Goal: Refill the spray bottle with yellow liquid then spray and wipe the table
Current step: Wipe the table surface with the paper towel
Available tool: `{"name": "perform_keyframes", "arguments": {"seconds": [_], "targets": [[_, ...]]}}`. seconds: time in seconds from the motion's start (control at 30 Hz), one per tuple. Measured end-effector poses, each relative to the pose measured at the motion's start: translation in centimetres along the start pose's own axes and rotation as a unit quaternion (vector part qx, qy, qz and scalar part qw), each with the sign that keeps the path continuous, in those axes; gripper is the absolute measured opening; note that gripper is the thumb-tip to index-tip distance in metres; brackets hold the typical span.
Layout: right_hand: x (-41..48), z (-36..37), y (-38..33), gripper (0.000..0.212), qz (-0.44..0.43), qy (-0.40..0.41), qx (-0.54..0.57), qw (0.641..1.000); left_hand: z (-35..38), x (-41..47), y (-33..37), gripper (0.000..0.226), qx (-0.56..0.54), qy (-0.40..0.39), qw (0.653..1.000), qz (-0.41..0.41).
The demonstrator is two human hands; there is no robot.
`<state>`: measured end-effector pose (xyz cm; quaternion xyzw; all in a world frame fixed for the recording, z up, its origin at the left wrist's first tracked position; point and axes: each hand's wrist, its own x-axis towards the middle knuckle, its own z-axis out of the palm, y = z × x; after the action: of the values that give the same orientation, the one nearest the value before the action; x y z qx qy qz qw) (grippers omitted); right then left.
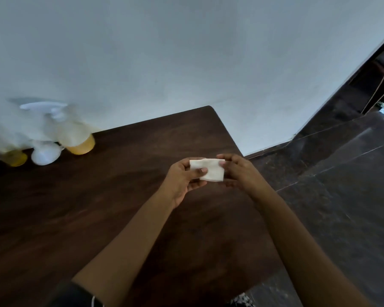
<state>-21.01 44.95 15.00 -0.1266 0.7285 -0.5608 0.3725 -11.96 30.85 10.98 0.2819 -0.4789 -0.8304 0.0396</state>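
While a person's two hands meet above the right-hand part of a dark wooden worktop [98, 218], a small folded white cloth [210, 170] is held between them, clear of the surface. The left hand [182, 177] grasps the cloth's left side, its thumb lying across the front. The right hand [236, 171] pinches the cloth's right edge with curled fingertips. Both forearms reach in from the worktop's near edge, and a dark sleeve [75, 293] shows at the left arm.

At the worktop's far left edge, well apart from the hands, stands a blurred spray bottle [75, 136] with a white trigger head and yellow liquid [81, 147] in its base. Just to its left on the worktop sits a white rounded object [46, 155], too blurred to identify. Further left is a second container [15, 157] with yellow contents, its top lost in the blur.

A pale wall [164, 52] rises behind the worktop's far edge. Dark stone floor [341, 185] runs along the worktop's right side.
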Motion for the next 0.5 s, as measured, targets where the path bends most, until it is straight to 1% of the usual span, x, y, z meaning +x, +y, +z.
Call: {"name": "perform_keyframes", "arguments": {"seconds": [0.07,0.13,0.2,0.23,0.27,0.3,0.33,0.37,0.4,0.43,0.5], "targets": [[2.4,-2.7,0.7,0.027,-0.022,-0.002,-0.042,0.999,2.6,3.0,-0.4,0.022,0.013,0.010,1.000,0.017],[5.3,-5.7,1.4,0.026,-0.052,0.040,-0.117,0.991,5.2,6.5,-0.9,0.018,0.045,0.020,0.998,0.035],[8.5,-9.2,2.2,0.018,-0.057,0.098,-0.155,0.981,7.4,10.2,-1.7,0.015,0.117,0.053,0.989,0.070],[10.0,-10.8,2.7,0.015,-0.052,0.123,-0.150,0.980,8.0,11.7,-2.2,0.013,0.185,0.083,0.975,0.094],[11.7,-12.7,3.2,0.011,-0.044,0.142,-0.139,0.979,8.4,13.5,-2.7,0.013,0.275,0.116,0.947,0.116],[13.3,-14.4,3.8,0.007,-0.035,0.156,-0.131,0.978,8.6,15.0,-3.2,0.016,0.379,0.142,0.905,0.132],[14.9,-16.0,4.5,0.004,-0.022,0.168,-0.132,0.977,8.5,16.4,-3.8,0.024,0.474,0.156,0.855,0.143],[16.4,-17.3,5.3,0.003,-0.007,0.181,-0.143,0.973,8.4,17.6,-4.4,0.033,0.543,0.160,0.812,0.145],[17.9,-18.4,6.1,0.003,0.007,0.193,-0.157,0.968,8.2,18.6,-4.8,0.041,0.589,0.161,0.779,0.142],[19.6,-19.5,6.9,0.005,0.023,0.203,-0.176,0.963,8.2,19.8,-5.2,0.047,0.622,0.164,0.754,0.136],[22.6,-21.1,8.6,0.009,0.051,0.210,-0.220,0.951,8.3,21.8,-5.8,0.053,0.672,0.165,0.712,0.119]]}}
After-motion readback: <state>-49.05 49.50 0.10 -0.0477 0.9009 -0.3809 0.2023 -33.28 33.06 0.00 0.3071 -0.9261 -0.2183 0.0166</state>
